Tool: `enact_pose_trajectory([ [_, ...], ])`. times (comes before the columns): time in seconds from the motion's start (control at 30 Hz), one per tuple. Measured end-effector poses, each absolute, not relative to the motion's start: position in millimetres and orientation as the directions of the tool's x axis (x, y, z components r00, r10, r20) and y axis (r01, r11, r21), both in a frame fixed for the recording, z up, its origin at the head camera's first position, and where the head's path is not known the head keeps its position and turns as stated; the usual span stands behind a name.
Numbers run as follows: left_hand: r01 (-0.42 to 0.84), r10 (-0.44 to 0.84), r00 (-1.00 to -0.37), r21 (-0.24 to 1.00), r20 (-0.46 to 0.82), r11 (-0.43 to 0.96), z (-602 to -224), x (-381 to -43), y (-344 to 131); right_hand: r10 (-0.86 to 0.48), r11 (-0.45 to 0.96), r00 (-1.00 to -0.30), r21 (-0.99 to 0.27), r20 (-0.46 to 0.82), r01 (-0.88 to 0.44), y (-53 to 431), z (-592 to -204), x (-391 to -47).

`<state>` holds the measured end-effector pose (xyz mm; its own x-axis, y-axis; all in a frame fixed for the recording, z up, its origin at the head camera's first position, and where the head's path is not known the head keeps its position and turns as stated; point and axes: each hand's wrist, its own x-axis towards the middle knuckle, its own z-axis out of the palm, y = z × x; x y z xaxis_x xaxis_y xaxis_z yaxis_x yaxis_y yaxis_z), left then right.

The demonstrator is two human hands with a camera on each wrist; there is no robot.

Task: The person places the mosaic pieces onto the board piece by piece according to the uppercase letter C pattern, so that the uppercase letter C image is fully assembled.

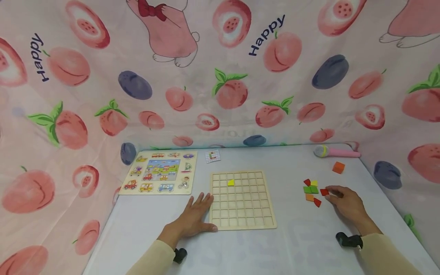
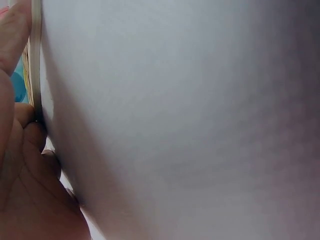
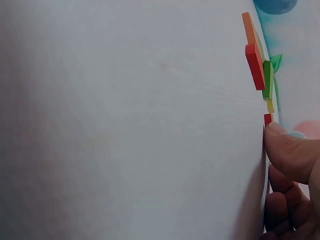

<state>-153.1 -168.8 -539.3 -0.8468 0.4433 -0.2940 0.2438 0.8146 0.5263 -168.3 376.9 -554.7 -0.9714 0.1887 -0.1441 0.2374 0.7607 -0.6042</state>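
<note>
A square wooden grid board (image 1: 238, 219) lies on the white table, with a yellow tile (image 1: 231, 182) in its upper part. My left hand (image 1: 195, 215) rests flat with fingers spread, touching the board's left edge; the board's side (image 2: 36, 60) also shows in the left wrist view. On the right, the thumb and forefinger of my right hand (image 1: 348, 204) pinch a small red tile (image 1: 324, 192). Its red end (image 3: 268, 119) sticks out past the thumb. Beside it lie green tiles (image 1: 311, 189), an orange tile (image 1: 309, 197), a yellow tile (image 1: 314, 183) and more red tiles (image 1: 317, 202).
A picture puzzle board (image 1: 156, 187) with vehicles lies at the back left. A small printed card (image 1: 212, 156) sits behind the grid board. Toward the back right are an orange block (image 1: 338, 167) and a pink toy microphone (image 1: 338, 152). A fruit-patterned cloth (image 1: 206, 95) hangs behind the table.
</note>
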Motion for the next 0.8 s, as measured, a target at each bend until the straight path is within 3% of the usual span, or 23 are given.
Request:
enact_pose_trajectory([
  [0.4, 0.261, 0.449, -0.850, 0.520, -0.276, 0.814, -539.6, -152.2, -172.3, 0.155, 0.772, -0.974, -0.595, -0.168, 0.225, 379.5, -551.6, -174.2],
  [0.8, 0.259, 0.452, -0.846, 0.525, -0.282, 0.811, -538.5, -153.0, -170.5, 0.277, 0.678, -0.951, -0.674, -0.134, 0.292, 376.3, -554.0, -167.4],
])
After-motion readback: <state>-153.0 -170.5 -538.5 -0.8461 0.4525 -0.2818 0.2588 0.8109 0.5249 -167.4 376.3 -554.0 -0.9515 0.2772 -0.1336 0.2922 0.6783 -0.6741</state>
